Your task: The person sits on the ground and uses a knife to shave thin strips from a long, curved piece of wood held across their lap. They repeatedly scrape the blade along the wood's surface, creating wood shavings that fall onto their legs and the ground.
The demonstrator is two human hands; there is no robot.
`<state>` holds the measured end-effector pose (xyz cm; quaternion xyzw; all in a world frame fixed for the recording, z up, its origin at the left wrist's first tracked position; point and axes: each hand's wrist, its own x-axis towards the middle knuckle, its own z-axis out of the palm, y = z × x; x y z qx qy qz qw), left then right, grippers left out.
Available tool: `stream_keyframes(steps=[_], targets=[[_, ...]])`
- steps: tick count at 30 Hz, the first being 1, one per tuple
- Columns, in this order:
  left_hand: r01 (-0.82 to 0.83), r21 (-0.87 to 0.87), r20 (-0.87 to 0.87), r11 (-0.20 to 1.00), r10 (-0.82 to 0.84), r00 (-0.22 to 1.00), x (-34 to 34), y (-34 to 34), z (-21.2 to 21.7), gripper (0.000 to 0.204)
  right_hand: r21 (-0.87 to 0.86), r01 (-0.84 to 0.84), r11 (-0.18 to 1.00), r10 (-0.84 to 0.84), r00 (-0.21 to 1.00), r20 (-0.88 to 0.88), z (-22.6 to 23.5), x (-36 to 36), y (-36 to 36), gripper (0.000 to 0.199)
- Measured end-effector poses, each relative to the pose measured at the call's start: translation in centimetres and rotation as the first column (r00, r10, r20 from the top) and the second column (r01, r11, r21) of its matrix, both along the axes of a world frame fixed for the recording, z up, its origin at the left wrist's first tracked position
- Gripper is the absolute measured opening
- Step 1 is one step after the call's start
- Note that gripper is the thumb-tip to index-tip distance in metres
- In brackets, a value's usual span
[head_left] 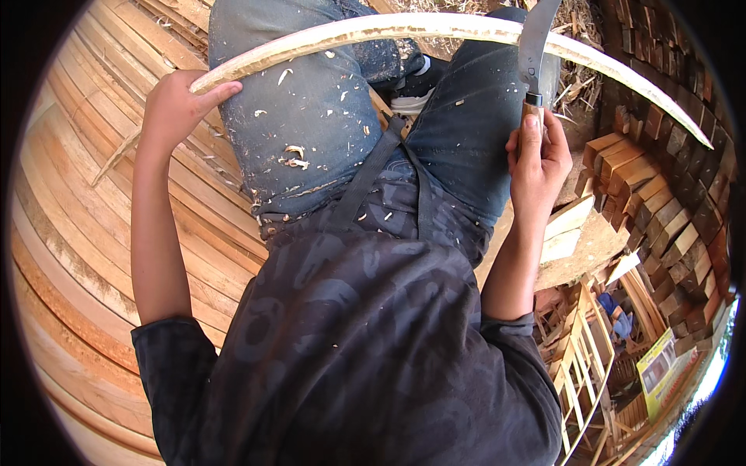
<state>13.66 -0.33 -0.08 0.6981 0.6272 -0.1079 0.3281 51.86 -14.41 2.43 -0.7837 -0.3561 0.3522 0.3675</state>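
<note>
Across my lap lies a long, pale wooden strip (404, 26), its edges rough and partly brown. Near its left end my left hand (177, 109) is closed around it, thumb laid along the wood; a tapered piece of the strip sticks out past the wrist. My right hand (538, 159) grips the wooden handle of a knife (535, 46) with a broad, curved metal blade. The blade points away from me and overlaps the strip above my right thigh; whether it touches the wood, I cannot tell. Curled shavings (295, 159) dot my jeans (280, 116).
Long planks (101, 256) lie side by side at the left. Stacked wood blocks (653, 194) rise close by my right arm. A slatted wooden frame (583, 365), a blue cloth (618, 314) and a yellow printed sheet (659, 373) are at the lower right.
</note>
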Motion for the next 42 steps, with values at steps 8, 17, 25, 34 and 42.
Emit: stream_keyframes(steps=[8, 17, 25, 34, 42], targets=[[-0.025, -0.124, 0.034, 0.992, 0.030, 0.999, -0.9, 1.4, -0.7, 0.058, 0.057, 0.047, 0.997, -0.042, 0.995, -0.091, -2.1, 0.8, 1.2, 0.027], [0.002, -0.083, 0.021, 0.997, 0.000, 1.000, -0.3, 1.7, -0.1, 0.057, -0.084, -0.009, 0.996, -0.027, 0.910, -0.413, -1.0, 3.1, 2.2, 0.031], [-0.017, 0.003, -0.049, 1.000, 0.017, 0.999, 1.1, 0.6, 1.4, 0.053, 0.132, 0.268, 0.954, -0.222, 0.932, -0.285, 0.6, 8.1, 1.0, 0.028], [-0.008, 0.006, -0.070, 1.000, 0.008, 0.998, 1.5, 0.8, 1.7, 0.052, 0.209, 0.100, 0.973, -0.069, 0.986, -0.150, -0.9, 9.0, 0.0, 0.032], [0.002, 0.001, -0.105, 1.000, -0.002, 0.995, 1.9, 0.8, 2.1, 0.051, 0.095, 0.143, 0.985, -0.129, 0.981, -0.145, 0.0, 7.5, 1.1, 0.035]])
